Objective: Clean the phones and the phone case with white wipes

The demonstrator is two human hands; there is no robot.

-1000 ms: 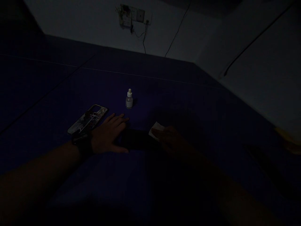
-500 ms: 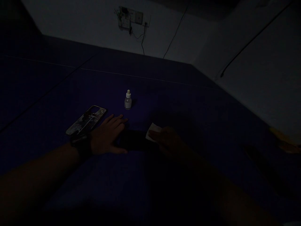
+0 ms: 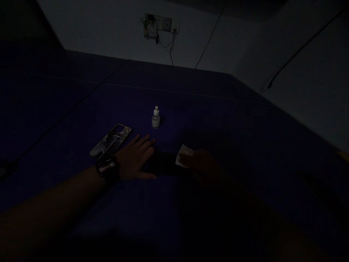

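In dim light, a flat black rectangular thing [image 3: 166, 163], phone-like in shape, lies on the dark blue surface between my hands. My left hand [image 3: 137, 158] is spread flat at its left end, fingers along the far edge and thumb at the near edge. My right hand [image 3: 203, 162] presses a folded white wipe [image 3: 184, 154] at the right part of the black thing; deep shadow hides most of those fingers. A patterned phone case [image 3: 111, 141] lies just beyond my left wrist, which wears a dark watch [image 3: 107, 167]. A small dropper bottle [image 3: 155, 118] with a white top stands upright beyond my left fingertips.
The blue surface [image 3: 131, 207] reaches back to a pale wall with socket plates [image 3: 163, 23], a small green plant [image 3: 144, 22] and hanging cords [image 3: 209, 38]. Another dark cable [image 3: 297, 52] runs down the right wall. Something yellow [image 3: 345, 156] shows at the right edge.
The whole view has shifted, so everything sits a little further right. Both hands keep nearly the same places around the black thing. The watch face now shows some light.
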